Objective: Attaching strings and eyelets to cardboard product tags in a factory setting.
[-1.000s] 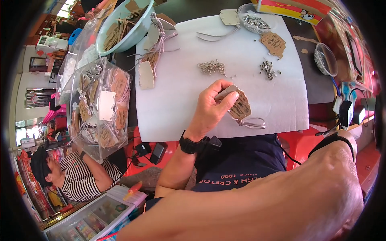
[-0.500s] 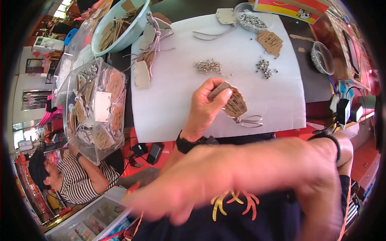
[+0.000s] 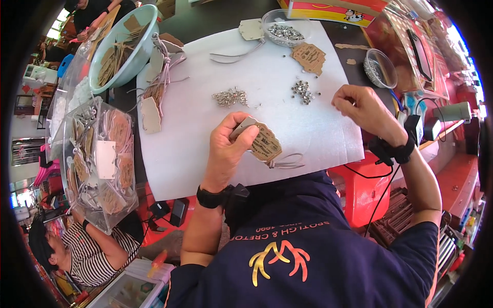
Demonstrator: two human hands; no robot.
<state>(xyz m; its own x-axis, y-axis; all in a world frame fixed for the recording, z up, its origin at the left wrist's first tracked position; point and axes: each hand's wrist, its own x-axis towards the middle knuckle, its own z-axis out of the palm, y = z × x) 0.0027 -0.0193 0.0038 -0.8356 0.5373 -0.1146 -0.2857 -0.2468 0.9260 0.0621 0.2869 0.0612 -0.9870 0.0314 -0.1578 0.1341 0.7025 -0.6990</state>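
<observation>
Left hand (image 3: 228, 149) is seen clamped on a brown cardboard tag (image 3: 264, 145), the thumb pressed over the tag's near-left end and the fingers curled beneath it. The tag is held just above the white foam sheet (image 3: 205, 133), near the sheet's near edge, with its long axis running from the thumb toward the right and slightly nearer; a pale looped cord (image 3: 287, 161) trails from its right end onto the sheet.

Right hand (image 3: 362, 105) is raised to the right of the tag, well apart from it, with the fingertips pinched together; whether anything small is held between them cannot be told. A small heap of silver eyelets (image 3: 304, 91) lies just left of this hand and a little farther off, between it and a second, larger heap (image 3: 231, 96) that sits directly beyond the left hand.

So the tag lies left of and nearer than the right hand, with its free end pointed roughly toward that side. The right hand is judged the nearer one to the small heap; the left hand is occupied by the tag.

Farther off, a clear bowl of eyelets (image 3: 286, 25) and another brown tag (image 3: 308, 56) rest on the sheet.
</observation>
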